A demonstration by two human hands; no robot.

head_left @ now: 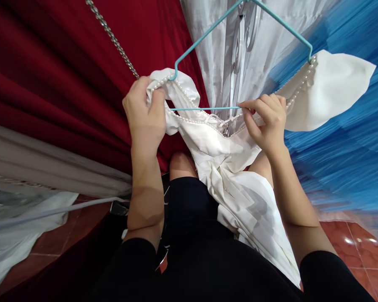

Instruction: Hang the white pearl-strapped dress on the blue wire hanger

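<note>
A white dress [239, 201] with pearl-beaded edging hangs on a light-blue wire hanger [208, 33] and drapes down across my lap. My left hand [145, 111] is closed on the dress's gathered strap, close to the hanger's left corner. Thumb and fingers of my right hand [266, 119] pinch the hanger's lower bar near its right part, with the beaded neckline just beneath. The right sleeve [330, 92] spreads out beyond my right hand, its beaded edge at the hanger's right corner. My right palm hides part of the neckline.
Deep red drapery [66, 84] fills the left side, with a beaded chain [113, 37] hanging before it. Behind the hanger are a pale curtain [208, 46] and a white metal frame [237, 54]. Blue ruffled fabric [334, 167] lies at right, above red floor tiles [365, 247].
</note>
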